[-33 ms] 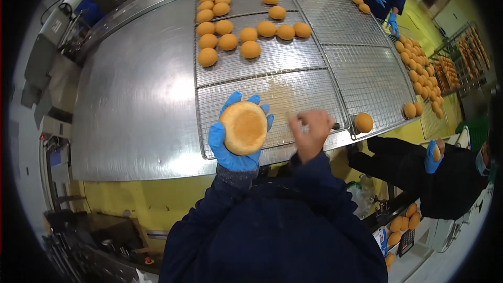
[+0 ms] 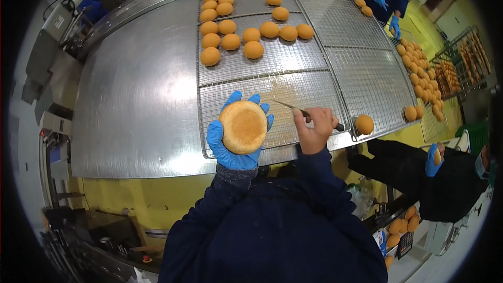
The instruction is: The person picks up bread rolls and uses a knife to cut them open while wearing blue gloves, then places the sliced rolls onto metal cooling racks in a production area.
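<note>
We're cupping a round golden-brown dished bun (image 2: 244, 127) in our blue-gloved L hand (image 2: 233, 158) — & gripping a thin dark-handled metal knife (image 2: 284, 105) nr it w/ bare R hand (image 2: 316, 128).

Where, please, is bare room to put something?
Bare: the metal table left of the left rack; the right rack between its far buns and near buns. Crowded: left rack's far-left corner, with buns; near end, below left hand and right hand.

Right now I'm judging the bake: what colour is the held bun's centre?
Golden brown; the bun's centre shows best in the head view.
</note>
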